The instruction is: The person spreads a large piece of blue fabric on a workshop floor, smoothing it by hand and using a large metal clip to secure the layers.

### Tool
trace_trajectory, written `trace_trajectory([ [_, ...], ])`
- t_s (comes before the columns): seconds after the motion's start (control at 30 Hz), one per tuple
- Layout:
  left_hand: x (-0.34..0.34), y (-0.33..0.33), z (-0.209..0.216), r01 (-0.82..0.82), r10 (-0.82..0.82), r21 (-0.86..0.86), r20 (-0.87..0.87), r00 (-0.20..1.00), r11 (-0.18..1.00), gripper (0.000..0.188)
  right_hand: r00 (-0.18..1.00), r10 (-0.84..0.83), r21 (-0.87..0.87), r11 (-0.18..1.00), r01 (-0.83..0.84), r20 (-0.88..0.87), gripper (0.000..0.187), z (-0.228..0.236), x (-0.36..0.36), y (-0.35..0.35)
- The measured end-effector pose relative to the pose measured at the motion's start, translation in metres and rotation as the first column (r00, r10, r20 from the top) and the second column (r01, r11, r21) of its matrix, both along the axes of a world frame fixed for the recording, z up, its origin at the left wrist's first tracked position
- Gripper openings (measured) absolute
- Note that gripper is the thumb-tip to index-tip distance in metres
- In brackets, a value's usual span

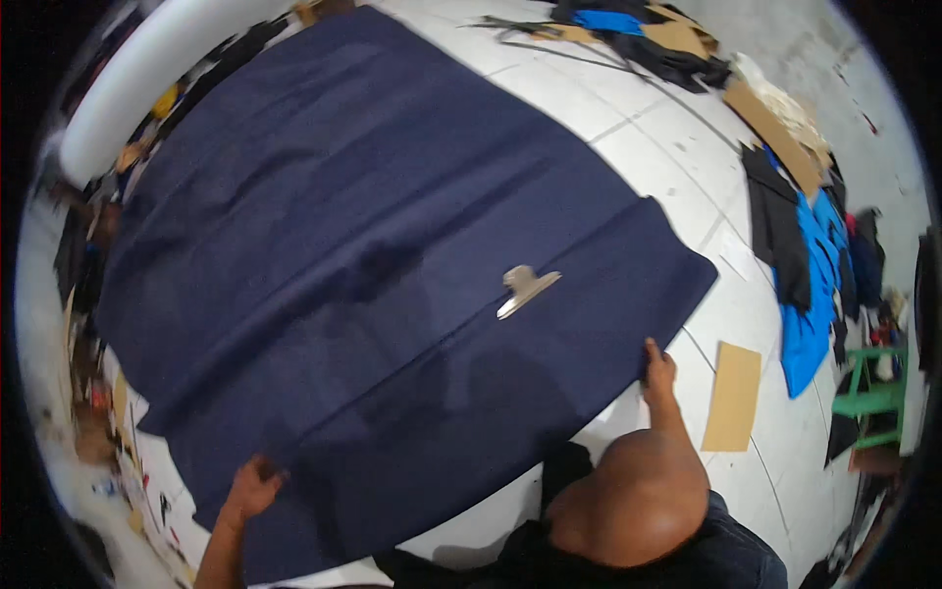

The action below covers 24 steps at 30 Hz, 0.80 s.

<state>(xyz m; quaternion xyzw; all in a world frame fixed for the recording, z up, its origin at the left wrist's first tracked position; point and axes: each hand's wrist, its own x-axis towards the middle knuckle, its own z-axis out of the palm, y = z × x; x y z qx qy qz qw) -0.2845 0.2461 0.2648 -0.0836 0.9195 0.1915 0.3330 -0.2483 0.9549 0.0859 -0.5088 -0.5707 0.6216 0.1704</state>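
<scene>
A large navy cloth (294,226) lies spread over the tiled floor, with its near part folded over along a line that slants across it. On the cloth, close to that line, rests a silver metal bulldog clip (525,291), slightly blurred. My left hand (257,486) is at the cloth's near left part, its fingers bent and closed on the fabric, though the fingertips are hard to make out. At the near right edge, my right hand (660,373) pinches the cloth's border, a finger lying on top. Shallow creases and shadows cross the fabric.
My bent knee (628,501) is by the near edge. Right of the cloth lie a tan cardboard piece (732,398), blue and black fabric (805,294) and a green stool (871,401). A white roll (147,88) spans the upper left. More fabric scraps (638,34) are at the far side.
</scene>
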Motion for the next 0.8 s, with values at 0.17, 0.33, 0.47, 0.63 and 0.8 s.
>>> trace_trajectory([
  [0.17,0.207,-0.058,-0.039,-0.683,0.755,-0.359,0.472,0.455,0.636,0.059,0.936,0.351,-0.421,0.849,-0.321,-0.005,0.054,0.013,0.015,-0.073],
  [0.33,0.267,-0.037,-0.135,-0.830,0.942,0.502,0.326,-0.078,-0.242,0.061,0.970,0.206,-0.285,0.929,-0.234,-0.125,0.055,-0.037,0.010,-0.035],
  [0.47,0.283,-0.042,-0.179,-0.285,0.818,0.816,0.344,-0.461,-0.504,0.044,0.982,0.177,-0.549,0.814,-0.187,-0.073,0.060,-0.044,-0.027,-0.060],
  [0.63,0.248,-0.018,-0.149,-0.015,0.740,0.779,0.588,-0.327,-0.626,0.050,0.948,0.317,-0.219,0.927,-0.305,0.020,0.059,-0.046,-0.042,0.008],
  [0.8,0.297,-0.057,-0.191,-0.070,0.720,0.808,0.477,-0.504,-0.585,0.046,0.862,0.422,0.107,0.879,-0.465,0.280,0.059,-0.039,-0.056,-0.002],
])
